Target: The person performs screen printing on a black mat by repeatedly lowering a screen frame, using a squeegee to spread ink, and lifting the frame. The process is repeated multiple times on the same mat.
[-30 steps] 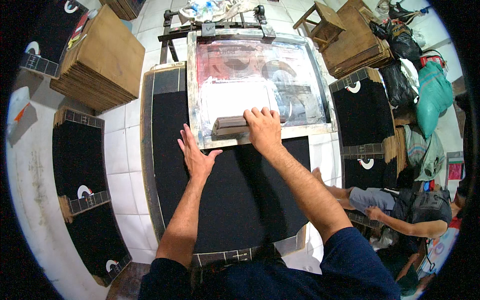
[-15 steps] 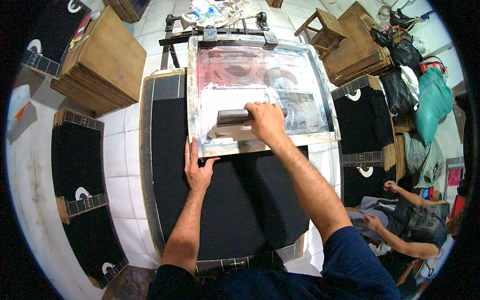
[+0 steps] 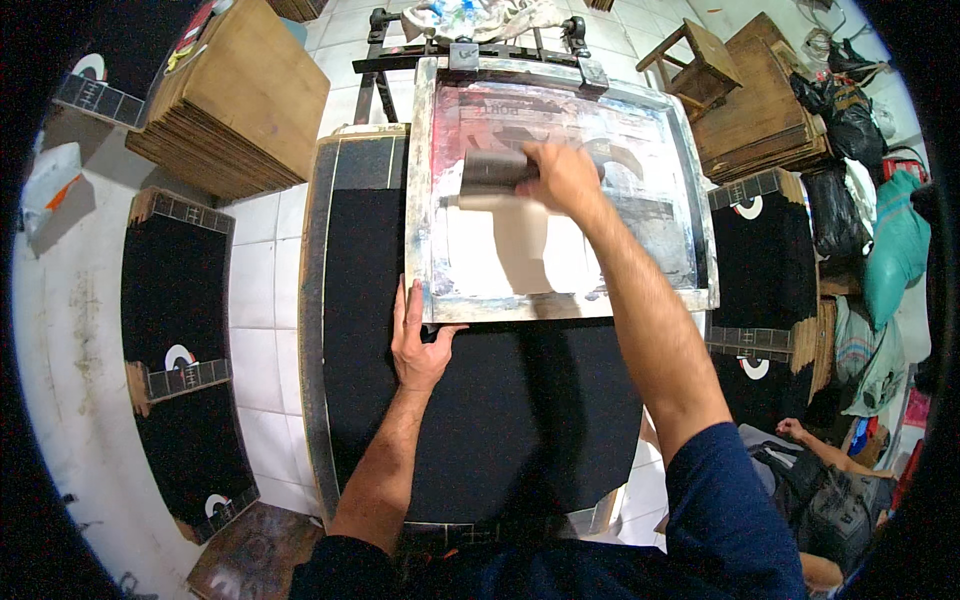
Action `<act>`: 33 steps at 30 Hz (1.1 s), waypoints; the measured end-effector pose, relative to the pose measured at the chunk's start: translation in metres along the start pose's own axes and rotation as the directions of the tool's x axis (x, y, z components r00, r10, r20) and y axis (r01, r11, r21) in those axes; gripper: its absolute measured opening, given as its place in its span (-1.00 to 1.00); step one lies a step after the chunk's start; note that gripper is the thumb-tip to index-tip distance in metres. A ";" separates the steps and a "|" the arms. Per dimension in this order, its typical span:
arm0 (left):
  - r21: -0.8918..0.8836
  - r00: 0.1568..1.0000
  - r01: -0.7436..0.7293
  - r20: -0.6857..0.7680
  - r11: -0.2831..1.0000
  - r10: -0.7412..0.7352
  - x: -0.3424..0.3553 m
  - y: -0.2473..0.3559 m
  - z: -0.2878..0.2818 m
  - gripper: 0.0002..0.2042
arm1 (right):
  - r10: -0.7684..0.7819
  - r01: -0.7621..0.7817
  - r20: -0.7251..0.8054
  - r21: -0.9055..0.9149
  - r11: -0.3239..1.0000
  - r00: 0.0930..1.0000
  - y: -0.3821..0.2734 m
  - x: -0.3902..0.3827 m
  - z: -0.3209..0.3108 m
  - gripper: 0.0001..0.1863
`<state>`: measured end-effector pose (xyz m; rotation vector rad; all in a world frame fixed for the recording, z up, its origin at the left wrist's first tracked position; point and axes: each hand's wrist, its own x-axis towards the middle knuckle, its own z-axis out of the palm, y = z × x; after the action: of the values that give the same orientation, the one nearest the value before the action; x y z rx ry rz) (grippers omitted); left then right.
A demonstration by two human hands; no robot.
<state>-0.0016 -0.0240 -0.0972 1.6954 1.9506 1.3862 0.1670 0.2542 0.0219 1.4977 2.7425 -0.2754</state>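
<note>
A screen-printing frame [image 3: 423, 200] lies over the far part of a black cloth piece [image 3: 480, 420] spread on a board [image 3: 315, 300]. My right hand [image 3: 565, 180] is closed round the handle of a squeegee [image 3: 490, 172], slightly blurred, on the mesh. White ink [image 3: 480, 255] covers the mesh on the near side of the squeegee, with my hand's shadow across it. My left hand [image 3: 421, 352] holds the frame's near left corner, fingers stretched along the left bar and thumb along the near bar.
Hinge clamps [image 3: 464, 57] hold the frame's far edge, with a crumpled rag [image 3: 485, 18] behind. Stacked boards [image 3: 240, 95] stand at far left. More black cloth pieces [image 3: 178, 290] lie on both sides. A wooden stool [image 3: 700, 65] and bags [image 3: 893, 250] are right; another person [image 3: 840, 500] sits lower right.
My right hand has pushed the squeegee away from me across the mesh, and white ink now shows over the near area. My left hand stays at the frame's corner. The view has shifted slightly.
</note>
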 end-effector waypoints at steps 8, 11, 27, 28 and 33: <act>-0.008 0.999 0.041 -0.019 0.999 -0.042 -0.001 0.002 0.001 -0.06 | 0.046 -0.045 -0.244 0.009 0.999 0.969 -0.022 -0.052 0.025 -0.65; -0.013 0.998 0.061 -0.010 0.998 -0.061 -0.001 0.001 0.002 -0.07 | 0.035 -0.023 -0.232 0.054 0.998 0.972 -0.046 -0.133 0.031 -0.71; -0.545 0.946 -0.141 -0.321 0.827 -0.050 0.134 0.146 -0.069 -0.11 | -0.186 0.024 -0.806 -0.209 0.978 0.562 -0.061 -0.123 -0.136 -0.32; -0.405 0.953 -0.107 -0.301 0.908 -0.022 0.157 0.158 -0.086 -0.10 | -0.178 -0.004 -0.806 -0.218 0.976 0.564 -0.059 -0.106 -0.161 -0.27; -0.630 0.981 -0.191 -0.146 0.753 0.126 0.193 0.104 -0.142 -0.15 | -0.033 -0.160 -0.731 -0.192 0.968 0.681 -0.055 -0.057 -0.251 -0.06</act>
<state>-0.0907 0.0592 0.1336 1.4800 1.1436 1.9367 0.1720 0.2168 0.2821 1.9359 3.0628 0.8380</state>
